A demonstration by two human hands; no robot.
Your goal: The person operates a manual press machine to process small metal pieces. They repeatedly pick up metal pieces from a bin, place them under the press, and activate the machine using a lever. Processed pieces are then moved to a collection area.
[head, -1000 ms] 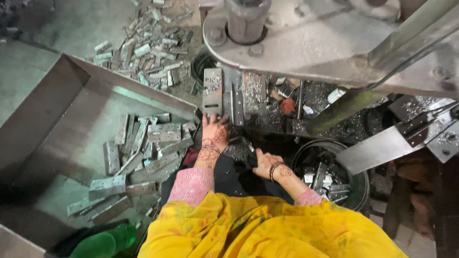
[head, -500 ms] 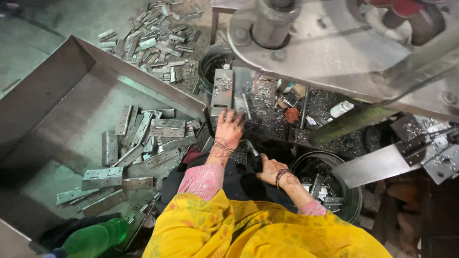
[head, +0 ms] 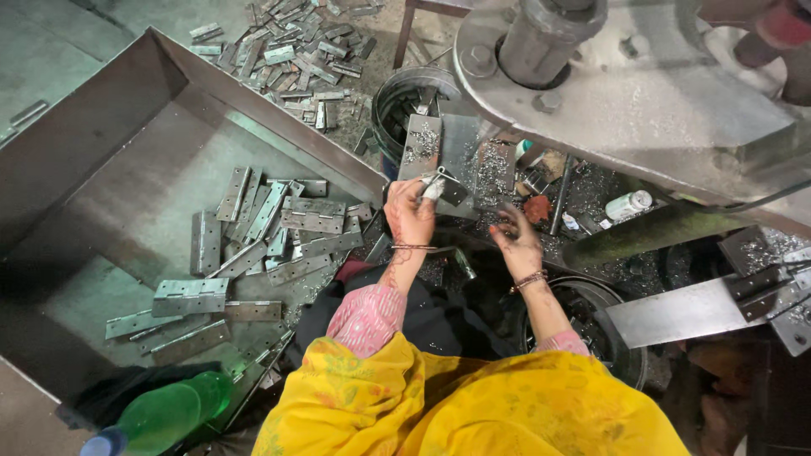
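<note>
Hinges (head: 253, 228) in tray (head: 101, 127), left of press (head: 625, 93)

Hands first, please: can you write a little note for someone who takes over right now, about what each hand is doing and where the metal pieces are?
Left hand: holds a small metal hinge piece at the fingertips, over the flat plate under the press.
Right hand: empty, fingers spread on the chip-covered bench beside the plate.
Hinges: many lie loose in the big metal tray on the left; another heap lies on the floor beyond it.
Done: one piece picked up.
Left: that piece is not yet set down; the tray pile remains.
</note>
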